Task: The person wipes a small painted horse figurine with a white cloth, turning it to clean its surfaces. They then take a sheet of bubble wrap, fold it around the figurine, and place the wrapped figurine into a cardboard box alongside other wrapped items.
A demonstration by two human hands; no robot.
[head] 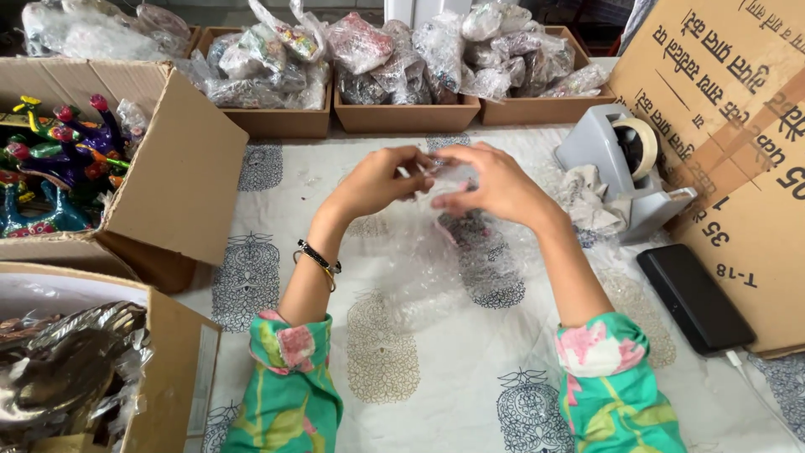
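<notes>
- A printed white tablecloth (pixel 436 369) covers the table.
- An open cardboard box (pixel 180 180) of bright painted figurines sits at the left edge.
- A grey tape dispenser (pixel 625 164) stands near the right edge.
- A clear bubble-wrap sheet (pixel 470 252) hangs mid-table.
- The left hand (pixel 381 178) and the right hand (pixel 490 184) both pinch the sheet's top, closed around a small pinkish item that is too blurred to tell.

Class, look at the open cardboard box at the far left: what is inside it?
The cardboard box holds brightly painted figurines in purple, green and blue. Its walls hide whatever lies beneath them.
</notes>
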